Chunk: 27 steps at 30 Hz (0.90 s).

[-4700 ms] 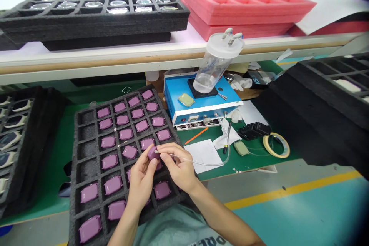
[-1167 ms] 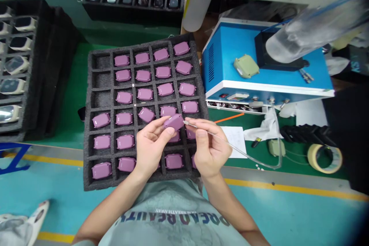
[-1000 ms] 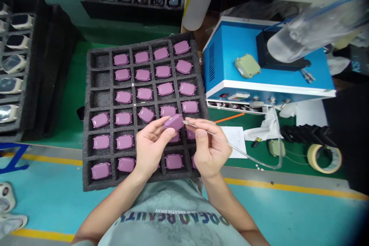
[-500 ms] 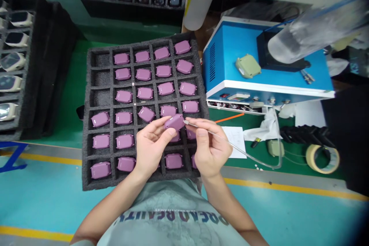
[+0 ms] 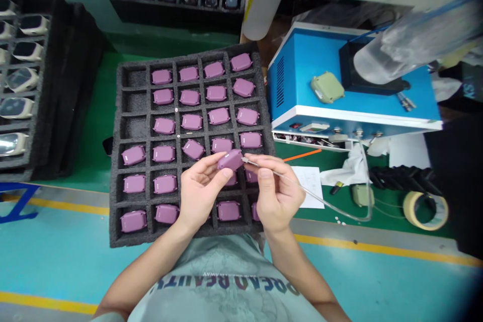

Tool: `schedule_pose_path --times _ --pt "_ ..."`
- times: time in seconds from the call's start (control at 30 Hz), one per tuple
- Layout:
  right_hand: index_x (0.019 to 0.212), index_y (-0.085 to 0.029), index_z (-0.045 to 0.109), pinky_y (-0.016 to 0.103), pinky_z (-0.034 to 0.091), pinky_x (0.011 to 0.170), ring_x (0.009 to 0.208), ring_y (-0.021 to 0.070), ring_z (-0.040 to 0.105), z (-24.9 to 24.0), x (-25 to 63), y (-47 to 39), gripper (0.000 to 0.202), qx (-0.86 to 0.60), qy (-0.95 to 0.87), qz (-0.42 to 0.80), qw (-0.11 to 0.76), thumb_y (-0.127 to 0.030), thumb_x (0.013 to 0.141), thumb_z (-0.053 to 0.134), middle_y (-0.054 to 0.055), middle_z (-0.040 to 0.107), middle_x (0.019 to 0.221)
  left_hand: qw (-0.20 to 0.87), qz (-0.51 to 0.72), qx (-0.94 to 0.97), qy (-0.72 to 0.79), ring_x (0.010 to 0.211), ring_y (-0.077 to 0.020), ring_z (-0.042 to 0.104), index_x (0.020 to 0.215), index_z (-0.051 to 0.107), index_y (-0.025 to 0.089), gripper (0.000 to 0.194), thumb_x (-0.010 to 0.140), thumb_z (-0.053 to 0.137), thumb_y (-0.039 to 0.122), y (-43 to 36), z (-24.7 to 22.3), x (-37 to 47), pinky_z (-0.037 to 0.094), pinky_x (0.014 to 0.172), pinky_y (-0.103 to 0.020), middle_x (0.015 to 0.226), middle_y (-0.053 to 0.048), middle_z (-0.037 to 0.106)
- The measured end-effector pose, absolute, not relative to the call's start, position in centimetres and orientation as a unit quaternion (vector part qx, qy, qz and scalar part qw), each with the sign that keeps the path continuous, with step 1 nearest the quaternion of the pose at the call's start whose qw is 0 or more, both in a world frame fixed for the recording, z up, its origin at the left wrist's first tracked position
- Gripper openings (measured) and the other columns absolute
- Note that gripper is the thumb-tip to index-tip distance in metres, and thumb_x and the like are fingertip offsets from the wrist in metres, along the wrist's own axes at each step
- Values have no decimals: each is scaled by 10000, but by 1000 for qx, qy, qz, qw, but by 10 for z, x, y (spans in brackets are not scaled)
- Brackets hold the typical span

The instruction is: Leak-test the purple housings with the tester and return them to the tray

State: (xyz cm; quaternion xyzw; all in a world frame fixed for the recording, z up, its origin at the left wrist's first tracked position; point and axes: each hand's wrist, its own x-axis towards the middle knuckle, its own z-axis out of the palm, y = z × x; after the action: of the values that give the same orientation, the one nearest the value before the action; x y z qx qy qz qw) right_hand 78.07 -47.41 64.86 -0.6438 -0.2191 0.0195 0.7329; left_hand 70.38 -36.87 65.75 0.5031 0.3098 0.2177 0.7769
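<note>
A green bench mat (image 5: 94, 110) meets a teal floor (image 5: 396, 282) striped yellow.

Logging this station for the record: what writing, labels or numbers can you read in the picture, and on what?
"OCEAN BEAUTY", upside down, on the person's grey T-shirt; smaller line above it too blurred.
"AS", cut off, on a dark packet at the right edge.
Blue machine front-panel labels: too small to read.
Purple casings: no text visible.

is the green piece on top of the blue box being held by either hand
No, the green piece lies alone on the blue box, while the left hand holds a purple piece and the right hand a thin tube.
</note>
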Motion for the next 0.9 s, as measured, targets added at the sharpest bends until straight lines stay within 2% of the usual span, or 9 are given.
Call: schedule_pose_path --times 0.43,0.73,0.9 --pt "1029 -218 712 361 660 810 1040 214 707 647 781 -474 155 -618 -217 45 754 -210 989 562 82 707 1078 770 217 506 321 1044 -227 733 1124 754 190 392 758 852 291 -368 659 704 602 919 -324 1127 -91 774" --pt "1052 -244 712 401 613 891 1044 216 693 640 785 -472 166 -616 -230 63 751 -228 999 556 78 703 1086 762 226 508 332 1019 -206 740 1112 753 182 402 743 865 297 -363 660 706 614 860 -263 1111 -95 777" --pt "1063 -243 712 369 607 871 1030 206 690 641 787 -469 170 -616 -232 68 750 -237 1002 554 79 702 1085 754 230 509 346 1018 -199 733 1119 749 184 455 711 887 327 -362 661 706 613 864 -269 1106 -89 777"
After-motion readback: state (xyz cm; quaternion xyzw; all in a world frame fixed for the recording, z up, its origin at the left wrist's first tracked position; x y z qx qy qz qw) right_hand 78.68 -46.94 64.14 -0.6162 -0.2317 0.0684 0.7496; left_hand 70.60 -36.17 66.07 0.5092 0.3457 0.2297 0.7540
